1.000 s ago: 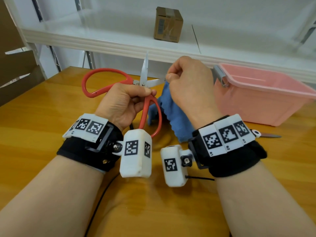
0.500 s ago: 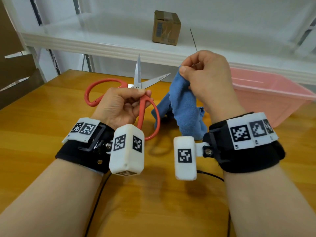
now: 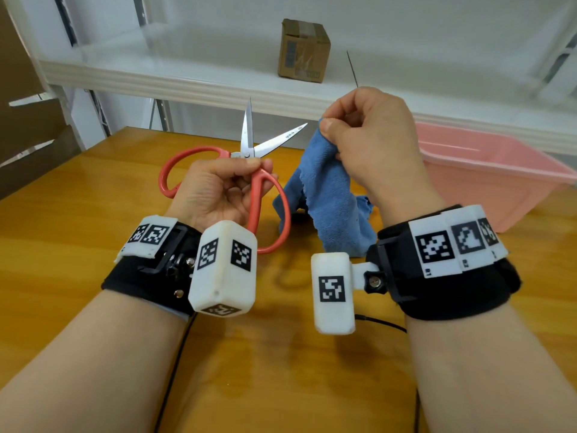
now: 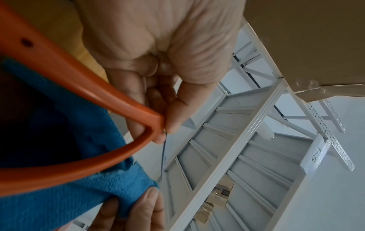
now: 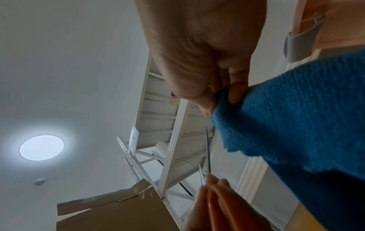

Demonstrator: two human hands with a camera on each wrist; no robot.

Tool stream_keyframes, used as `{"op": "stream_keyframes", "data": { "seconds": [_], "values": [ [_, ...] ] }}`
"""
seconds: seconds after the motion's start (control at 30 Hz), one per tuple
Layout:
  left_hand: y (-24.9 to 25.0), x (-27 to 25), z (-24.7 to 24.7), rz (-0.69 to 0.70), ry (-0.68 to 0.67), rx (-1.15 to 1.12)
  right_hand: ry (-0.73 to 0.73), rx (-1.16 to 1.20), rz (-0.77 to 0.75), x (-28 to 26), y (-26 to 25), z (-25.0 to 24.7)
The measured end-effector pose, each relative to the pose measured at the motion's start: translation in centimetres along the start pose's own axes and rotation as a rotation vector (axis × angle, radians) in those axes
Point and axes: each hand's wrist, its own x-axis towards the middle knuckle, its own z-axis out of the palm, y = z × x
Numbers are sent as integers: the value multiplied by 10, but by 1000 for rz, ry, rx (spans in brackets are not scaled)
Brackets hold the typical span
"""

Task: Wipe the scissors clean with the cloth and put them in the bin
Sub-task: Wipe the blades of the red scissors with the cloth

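My left hand grips the red-handled scissors near the pivot, above the wooden table. The two steel blades stand apart, one pointing up and one to the upper right. In the left wrist view the red handle loop crosses in front of the left hand. My right hand pinches the blue cloth by its top edge, just right of the blade tips and apart from them. The cloth hangs down from the pinch of the right hand. The pink bin sits at the right, behind my right hand.
A white shelf runs along the far edge of the wooden table, with a small cardboard box on it. A black cable trails across the table between my forearms. Brown cardboard stands at the far left.
My right hand with the cloth came off the blade and rose up and to the right. The scissors stayed in my left hand, with the blades still apart.
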Motion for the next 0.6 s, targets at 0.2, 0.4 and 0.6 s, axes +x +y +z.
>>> {"op": "stream_keyframes", "data": {
  "seconds": [0.2, 0.4, 0.6],
  "values": [
    [0, 2, -2, -7, 14, -7, 12, -16, -60, -1, -6, -2],
    [0, 2, -2, -2, 10, -2, -15, -53, -106, -5, -10, 4],
    [-3, 1, 3, 6, -28, 99, -83, -169, -190, -14, -17, 21]
  ]
}}
